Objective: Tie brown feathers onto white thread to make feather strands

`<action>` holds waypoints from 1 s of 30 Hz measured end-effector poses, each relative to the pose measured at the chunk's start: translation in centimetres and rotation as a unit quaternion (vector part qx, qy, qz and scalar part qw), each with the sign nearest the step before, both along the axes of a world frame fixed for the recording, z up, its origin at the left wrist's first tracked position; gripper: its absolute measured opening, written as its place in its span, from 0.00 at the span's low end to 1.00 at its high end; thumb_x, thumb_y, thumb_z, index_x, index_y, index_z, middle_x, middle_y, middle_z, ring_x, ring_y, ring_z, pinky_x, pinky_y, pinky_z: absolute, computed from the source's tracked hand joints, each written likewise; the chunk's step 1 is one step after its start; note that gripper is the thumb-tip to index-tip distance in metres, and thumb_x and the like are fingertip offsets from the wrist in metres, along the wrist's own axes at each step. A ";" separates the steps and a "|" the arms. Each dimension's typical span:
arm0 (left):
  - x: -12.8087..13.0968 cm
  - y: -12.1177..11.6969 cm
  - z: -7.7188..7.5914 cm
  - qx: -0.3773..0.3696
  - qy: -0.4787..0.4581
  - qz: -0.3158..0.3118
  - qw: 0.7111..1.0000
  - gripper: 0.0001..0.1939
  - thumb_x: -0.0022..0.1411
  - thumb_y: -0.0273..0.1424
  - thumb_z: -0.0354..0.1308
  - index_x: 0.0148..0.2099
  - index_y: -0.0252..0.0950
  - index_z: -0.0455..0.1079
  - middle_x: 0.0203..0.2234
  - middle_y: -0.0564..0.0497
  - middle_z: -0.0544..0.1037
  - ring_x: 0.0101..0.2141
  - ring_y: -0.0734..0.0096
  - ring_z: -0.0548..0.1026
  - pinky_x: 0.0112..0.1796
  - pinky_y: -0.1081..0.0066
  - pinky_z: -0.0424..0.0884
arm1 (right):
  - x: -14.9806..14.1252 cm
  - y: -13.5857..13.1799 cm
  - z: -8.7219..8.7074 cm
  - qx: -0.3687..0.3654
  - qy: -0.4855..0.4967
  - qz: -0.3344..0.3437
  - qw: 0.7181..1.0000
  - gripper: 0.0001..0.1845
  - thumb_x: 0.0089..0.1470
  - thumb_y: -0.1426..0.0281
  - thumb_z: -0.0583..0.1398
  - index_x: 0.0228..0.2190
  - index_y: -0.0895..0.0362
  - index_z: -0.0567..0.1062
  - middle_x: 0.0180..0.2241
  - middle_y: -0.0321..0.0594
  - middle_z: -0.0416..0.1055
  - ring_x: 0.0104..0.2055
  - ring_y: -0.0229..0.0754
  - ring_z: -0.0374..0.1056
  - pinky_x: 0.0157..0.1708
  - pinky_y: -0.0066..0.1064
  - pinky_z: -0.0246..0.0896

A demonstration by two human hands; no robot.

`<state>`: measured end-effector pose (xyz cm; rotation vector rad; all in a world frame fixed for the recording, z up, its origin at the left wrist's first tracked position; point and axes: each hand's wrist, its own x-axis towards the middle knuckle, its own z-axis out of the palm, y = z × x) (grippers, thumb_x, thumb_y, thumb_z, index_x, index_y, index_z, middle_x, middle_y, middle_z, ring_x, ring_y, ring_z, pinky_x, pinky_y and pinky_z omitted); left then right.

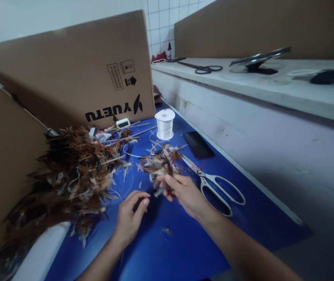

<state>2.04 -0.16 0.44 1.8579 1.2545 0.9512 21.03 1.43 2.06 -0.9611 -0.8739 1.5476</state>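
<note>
My right hand (181, 191) is closed around a small bunch of brown and white feathers (159, 164), holding it by the quill ends above the blue table top (167, 242). My left hand (131, 212) hovers just left of the bunch, thumb and fingers curled in a pinch near the quill tips; what it pinches is too small to make out. A large pile of brown feathers (70, 175) lies to the left. A white thread spool (165, 123) stands behind the bunch, and thin white thread loops on the table near it.
Silver scissors (213, 183) lie right of my right hand, a dark phone (198, 144) beyond them. A cardboard box (76, 66) stands at the back left. A raised white ledge (242, 89) on the right carries black scissors (203, 69) and other items.
</note>
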 end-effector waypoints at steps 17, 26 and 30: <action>0.3 -0.3 -0.5 0.028 0.098 -0.060 0.993 0.13 0.64 0.33 0.48 0.34 0.36 0.72 0.22 0.52 0.74 0.22 0.76 0.70 0.27 0.76 0.66 | -0.9 -0.4 -0.5 -0.017 0.003 0.078 0.997 0.18 0.49 0.58 0.61 0.32 0.62 0.77 0.26 0.39 0.70 0.25 0.34 0.65 0.20 0.25 0.57; 0.2 -0.3 -0.7 0.043 0.108 -0.080 0.990 0.12 0.64 0.31 0.48 0.36 0.36 0.73 0.25 0.51 0.76 0.24 0.75 0.72 0.28 0.77 0.66 | -0.9 -0.5 -0.5 0.021 -0.067 0.090 0.993 0.18 0.50 0.58 0.60 0.32 0.62 0.77 0.25 0.39 0.70 0.23 0.33 0.65 0.21 0.27 0.59; 0.1 -0.3 -0.8 0.055 0.100 -0.078 0.990 0.12 0.63 0.30 0.49 0.32 0.36 0.72 0.22 0.51 0.75 0.23 0.76 0.71 0.27 0.77 0.66 | -0.9 -0.6 -0.7 0.037 -0.083 0.107 0.990 0.17 0.52 0.60 0.58 0.33 0.62 0.76 0.26 0.40 0.71 0.24 0.35 0.66 0.22 0.27 0.60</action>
